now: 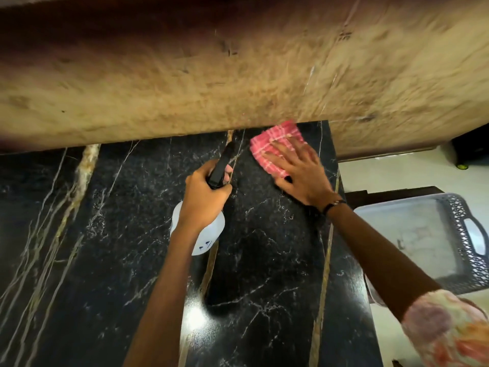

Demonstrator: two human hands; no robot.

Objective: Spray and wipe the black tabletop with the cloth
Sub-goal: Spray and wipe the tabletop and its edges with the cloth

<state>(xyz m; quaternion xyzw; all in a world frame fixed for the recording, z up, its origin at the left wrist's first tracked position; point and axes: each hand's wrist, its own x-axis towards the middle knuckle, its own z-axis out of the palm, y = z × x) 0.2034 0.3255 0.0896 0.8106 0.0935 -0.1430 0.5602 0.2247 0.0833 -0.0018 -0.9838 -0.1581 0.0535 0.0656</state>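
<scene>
My left hand [203, 193] grips the black trigger head of the white spray bottle [197, 229] over the middle of the black tabletop [264, 260]. At one o'clock from it, my right hand [299, 170] presses flat, fingers spread, on the pink checked cloth [270, 144] at the tabletop's far edge.

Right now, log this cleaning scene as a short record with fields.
surface: black marble-look tabletop with pale veins
left hand: grips the black trigger head of a white plastic spray bottle
right hand: fingers spread flat, pressing a pink checked cloth at the far right corner
beside table: grey plastic lattice-rim tray, right
</scene>
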